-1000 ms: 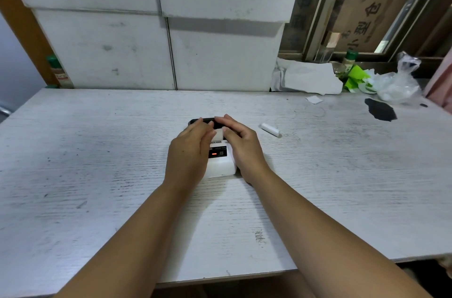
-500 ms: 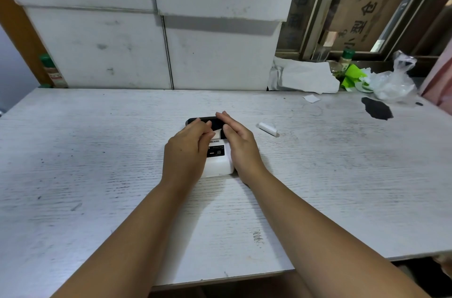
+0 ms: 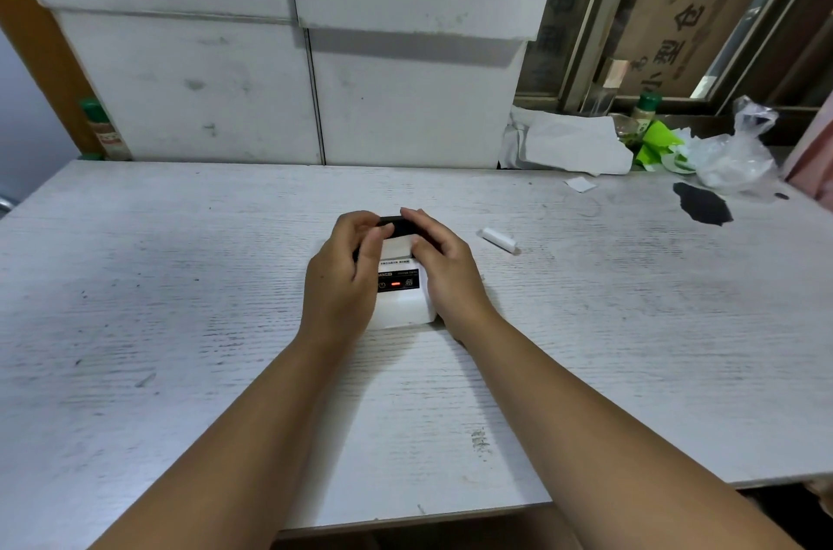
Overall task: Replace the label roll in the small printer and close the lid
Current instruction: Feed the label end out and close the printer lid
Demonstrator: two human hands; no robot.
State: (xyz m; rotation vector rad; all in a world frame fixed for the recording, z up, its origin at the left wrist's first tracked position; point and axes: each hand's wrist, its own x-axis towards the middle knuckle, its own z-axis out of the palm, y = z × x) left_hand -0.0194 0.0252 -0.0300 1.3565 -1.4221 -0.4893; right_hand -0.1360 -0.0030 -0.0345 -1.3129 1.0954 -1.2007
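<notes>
Mid-table, we're bracing the printer (image 3: 401,297): left hand (image 3: 342,274) and right hand (image 3: 446,270) curling over the black lid (image 3: 396,224), pressing rather than gripping, likely closing it.

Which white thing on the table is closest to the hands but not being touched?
The little white tube, lying on its side just right of the right hand. The paper scrap and plastic bag sit farther back.

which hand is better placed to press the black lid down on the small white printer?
Right, marginally. The right hand has its fingers lying over the black lid at the far end of the small white printer. The left hand cups the printer's left side, thumb near the white label roll, suited to bracing.
</notes>
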